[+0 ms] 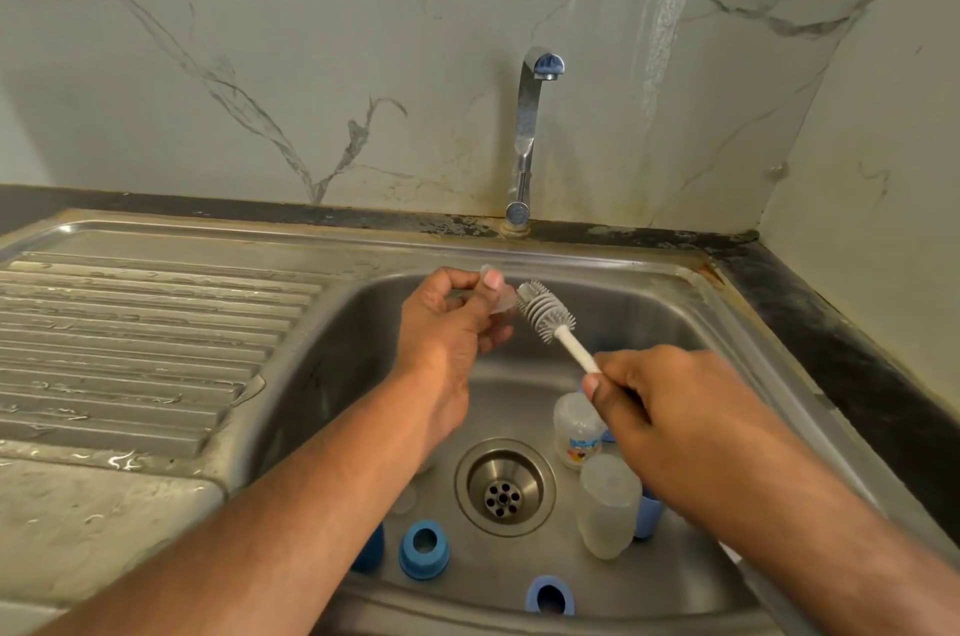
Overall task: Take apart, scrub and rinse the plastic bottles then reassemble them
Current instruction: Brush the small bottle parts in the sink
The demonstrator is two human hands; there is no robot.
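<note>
Scrubbing under way above the sink (675,303): left hand (447,323) pinches a clear teat (503,299), right hand (670,407) grips the brush (545,313) against it; bottles (608,505) and blue rings (423,548) lie below, likely rinsing next.

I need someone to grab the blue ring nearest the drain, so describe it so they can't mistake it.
Look in the steel sink basin, at the round drain. Just left of it and nearer the front edge stands a blue plastic screw ring, its hole facing up. Unlike the other blue ring at the front wall, it stands in the open, between the arms.
</note>
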